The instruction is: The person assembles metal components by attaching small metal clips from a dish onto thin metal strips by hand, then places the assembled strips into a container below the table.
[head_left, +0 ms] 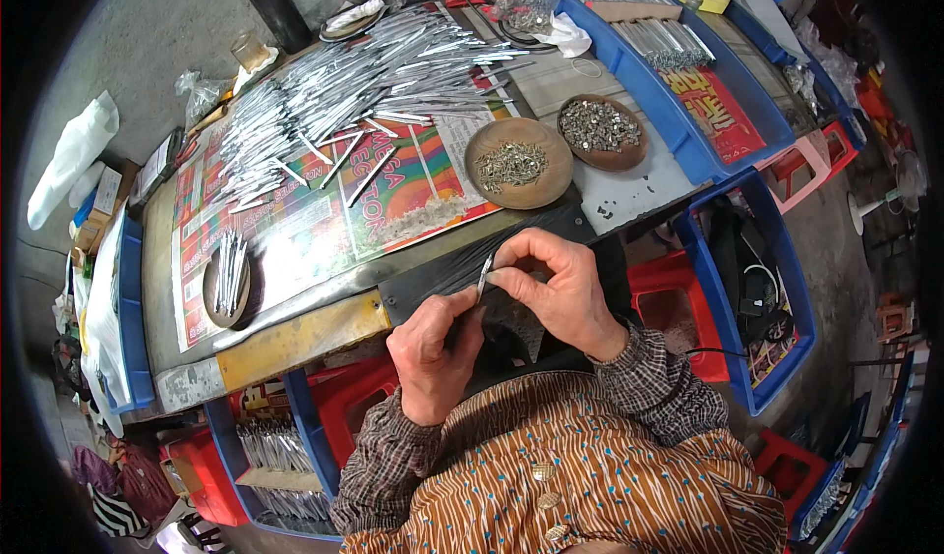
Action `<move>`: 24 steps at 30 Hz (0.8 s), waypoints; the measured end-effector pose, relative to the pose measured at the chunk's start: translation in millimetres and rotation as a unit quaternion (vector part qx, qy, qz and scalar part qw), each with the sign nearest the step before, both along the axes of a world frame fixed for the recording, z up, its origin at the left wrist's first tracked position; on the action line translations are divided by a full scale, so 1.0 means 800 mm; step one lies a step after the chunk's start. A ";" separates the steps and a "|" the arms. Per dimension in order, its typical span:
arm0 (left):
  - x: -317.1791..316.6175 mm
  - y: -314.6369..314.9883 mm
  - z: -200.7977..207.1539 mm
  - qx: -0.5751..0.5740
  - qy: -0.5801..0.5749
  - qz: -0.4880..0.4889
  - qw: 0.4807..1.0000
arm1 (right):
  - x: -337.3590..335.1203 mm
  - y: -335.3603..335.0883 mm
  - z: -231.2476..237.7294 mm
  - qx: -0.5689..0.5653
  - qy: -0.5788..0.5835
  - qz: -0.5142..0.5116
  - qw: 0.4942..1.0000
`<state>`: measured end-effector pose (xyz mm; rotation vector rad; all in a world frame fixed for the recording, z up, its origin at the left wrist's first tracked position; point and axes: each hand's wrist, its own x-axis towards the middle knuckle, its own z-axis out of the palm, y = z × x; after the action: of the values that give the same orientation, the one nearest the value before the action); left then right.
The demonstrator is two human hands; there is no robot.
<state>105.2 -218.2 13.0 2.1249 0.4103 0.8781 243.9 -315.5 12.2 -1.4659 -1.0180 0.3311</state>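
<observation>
My left hand (433,352) and my right hand (562,289) meet in front of my body at the table's near edge. Between their fingertips is a small, thin silvery metal strip (486,274), pinched from both sides. It points upward at a slight tilt, and its lower end is hidden by my left fingers. Just beyond my hands stands a round wooden bowl (492,195) of small brassy metal parts. Beside it, to the right, another wooden bowl (629,161) holds small grey metal parts. A large heap of slim silvery strips (344,82) covers the far part of the table.
At the table's left lies a small oval wooden dish (244,303) with several strips. A blue tray (610,48) of bundled strips is at the far right. Blue bins (801,318) and red stools (678,289) sit below the table. A dark cylinder (275,8) stands behind the heap.
</observation>
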 end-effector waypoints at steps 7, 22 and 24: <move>0.002 -0.002 0.007 -0.014 0.028 -0.013 0.999 | 0.009 0.000 0.003 -0.003 0.241 0.085 0.967; 0.012 -0.003 0.002 -0.050 0.031 -0.024 0.998 | 0.017 -0.004 0.008 -0.035 0.332 0.142 0.932; 0.013 -0.003 -0.002 -0.045 0.012 -0.034 0.998 | 0.018 -0.003 0.005 -0.036 0.341 0.142 0.928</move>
<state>115.5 -220.4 11.2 2.0561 0.3798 0.7814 258.3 -318.1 16.3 -1.1261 -0.6412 1.0198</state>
